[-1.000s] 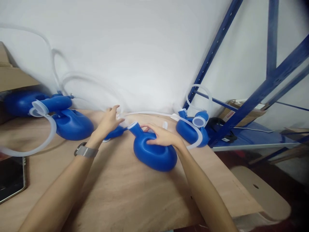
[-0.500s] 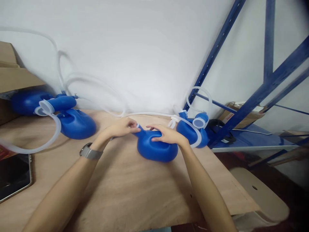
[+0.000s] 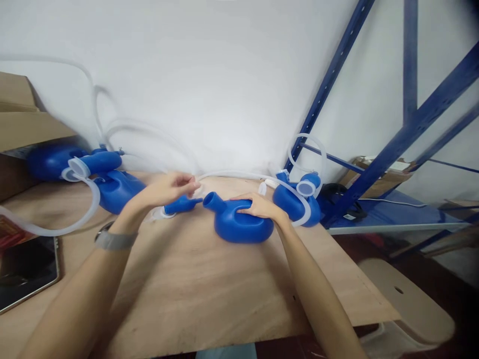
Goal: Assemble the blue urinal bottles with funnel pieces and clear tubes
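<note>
Left hand: raised just above the worktop, left of the central bottle; a wristwatch sits on the wrist.
Left fingers: drawn together in a pinch on the free end of a translucent tube.
Right hand: laid on top of the blue spouted bottle, palm down.
Right fingers: held side by side, draped over the bottle's upper back; the thumb is hidden, so I cannot tell whether they clamp or only press.
Bottle position: lying on the worktop near its far edge, spout aimed left toward the left hand, apart from the tube end.
Tube run: from the pinch it arcs right to a 2nd blue bottle by the blue rack frame.
Loose part: a small blue nozzle piece lies below the left hand, just beside the spout.
Handling, bottle: judged light, hollow, stiff-walled and smooth; best held across the broad body behind the neck.
Handling, tube: judged soft and springy; grip close to the end, or it will bend away.
Surroundings: 2 more blue bottles with tubing at far left, a phone at the left edge, a stool at lower right.
</note>
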The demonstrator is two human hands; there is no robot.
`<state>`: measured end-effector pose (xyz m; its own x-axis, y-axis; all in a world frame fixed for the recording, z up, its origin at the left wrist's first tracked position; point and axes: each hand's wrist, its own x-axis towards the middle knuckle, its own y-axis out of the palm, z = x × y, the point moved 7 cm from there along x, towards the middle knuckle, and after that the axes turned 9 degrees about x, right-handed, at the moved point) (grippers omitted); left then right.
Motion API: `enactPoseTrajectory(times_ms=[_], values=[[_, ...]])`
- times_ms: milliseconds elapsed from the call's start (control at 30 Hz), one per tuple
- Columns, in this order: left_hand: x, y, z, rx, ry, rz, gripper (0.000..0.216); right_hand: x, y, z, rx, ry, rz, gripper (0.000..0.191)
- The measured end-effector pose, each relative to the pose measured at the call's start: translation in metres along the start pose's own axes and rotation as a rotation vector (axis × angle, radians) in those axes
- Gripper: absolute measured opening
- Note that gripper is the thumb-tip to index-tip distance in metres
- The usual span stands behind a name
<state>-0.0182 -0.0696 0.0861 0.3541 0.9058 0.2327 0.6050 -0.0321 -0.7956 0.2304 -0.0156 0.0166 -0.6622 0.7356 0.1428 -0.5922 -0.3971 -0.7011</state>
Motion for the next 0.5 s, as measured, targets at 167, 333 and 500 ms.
enactPoseTrajectory(times_ms=[167,333,500], values=[[-0.044,-0.004,0.059,0.340,-0.080,-0.174,0.051,-0.002,-0.014,-0.006,-0.234,-0.013,-0.166,0.041],[-0.081,0.009,0.141,0.253,-0.268,-0.564,0.055,-0.006,-0.006,0.041,-0.503,-0.217,-0.285,0.076],[-0.083,0.025,0.159,0.131,-0.308,-0.590,0.051,0.007,0.095,0.130,-0.500,-0.548,-0.347,0.049]])
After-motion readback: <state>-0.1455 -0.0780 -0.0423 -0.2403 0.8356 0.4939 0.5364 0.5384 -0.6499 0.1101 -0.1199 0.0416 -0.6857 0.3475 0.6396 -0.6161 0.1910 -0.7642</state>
